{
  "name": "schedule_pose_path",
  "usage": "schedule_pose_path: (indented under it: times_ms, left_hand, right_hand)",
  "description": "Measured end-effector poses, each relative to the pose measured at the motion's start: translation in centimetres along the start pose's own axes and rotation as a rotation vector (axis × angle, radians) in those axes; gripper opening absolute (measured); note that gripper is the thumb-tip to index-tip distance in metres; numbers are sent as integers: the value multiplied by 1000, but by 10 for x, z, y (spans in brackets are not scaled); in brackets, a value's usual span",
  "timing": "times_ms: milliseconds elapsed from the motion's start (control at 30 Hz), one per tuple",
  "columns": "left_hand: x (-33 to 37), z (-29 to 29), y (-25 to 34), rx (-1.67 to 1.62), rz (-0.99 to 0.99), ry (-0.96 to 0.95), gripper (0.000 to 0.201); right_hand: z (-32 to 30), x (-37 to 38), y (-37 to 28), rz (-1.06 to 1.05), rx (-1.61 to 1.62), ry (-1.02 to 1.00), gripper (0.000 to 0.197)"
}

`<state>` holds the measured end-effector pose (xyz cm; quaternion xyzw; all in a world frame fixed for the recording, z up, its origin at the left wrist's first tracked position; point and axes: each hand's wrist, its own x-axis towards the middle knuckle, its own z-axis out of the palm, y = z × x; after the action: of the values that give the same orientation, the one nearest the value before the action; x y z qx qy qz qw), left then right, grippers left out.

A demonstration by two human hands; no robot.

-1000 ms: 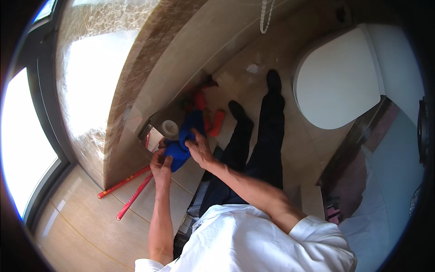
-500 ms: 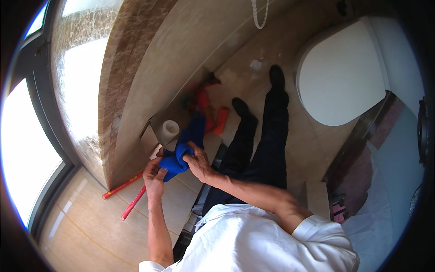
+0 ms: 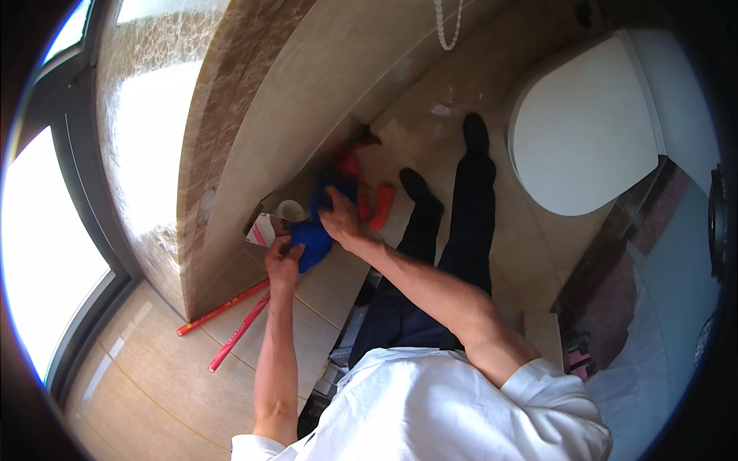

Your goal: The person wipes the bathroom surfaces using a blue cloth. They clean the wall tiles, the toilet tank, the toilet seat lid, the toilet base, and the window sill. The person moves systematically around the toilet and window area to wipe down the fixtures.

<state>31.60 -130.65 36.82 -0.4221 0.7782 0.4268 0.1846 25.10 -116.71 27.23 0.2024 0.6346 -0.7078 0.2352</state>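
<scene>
A blue cloth [image 3: 314, 247] is stretched between my two hands, above the tiled ledge. At its near left edge, my left hand [image 3: 284, 257] pinches the fabric between thumb and fingers. My right hand [image 3: 341, 221] is farther forward, closed on the far part of the cloth, with its fingertips partly hidden in the folds. Just past the cloth stands a white roll [image 3: 290, 209] with a hollow core, partly covered by it. Beside my left hand, a small red and white item [image 3: 262, 230] shows.
Two red sticks [image 3: 223, 307] lie on the tiled ledge at left. Beyond the cloth are an orange-red cylinder [image 3: 381, 206] and other red things, blurred. A white toilet lid [image 3: 588, 127] is at right. A beaded chain [image 3: 447, 34] hangs at the top, and a window stands at left.
Both hands have moved forward with the blue cloth, the right hand farther. The cloth, bunched around my right fingers before, is now spread out and covers part of the white roll.
</scene>
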Motion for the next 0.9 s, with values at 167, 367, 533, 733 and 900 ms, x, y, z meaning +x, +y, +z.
schedule_pose_path:
  times_ms: [167, 367, 533, 733, 900]
  left_hand:
    - [-23, 1, 37, -134, 102, -5, 21]
    - [-17, -6, 57, -134, 208, 145, 22]
    - [-12, -3, 39, -108, 235, 132, 21]
    - [-17, -7, 55, -172, 259, 263, 29]
    - [3, 2, 38, -105, 324, 398, 32]
  right_hand:
    - [-13, 13, -57, 59, 58, -135, 32]
    - [15, 20, -67, -319, 45, -194, 27]
    - [21, 20, -63, -405, -202, -182, 33]
    - [21, -2, -88, -676, -77, -220, 31]
    - [28, 10, -70, -609, 19, -206, 32]
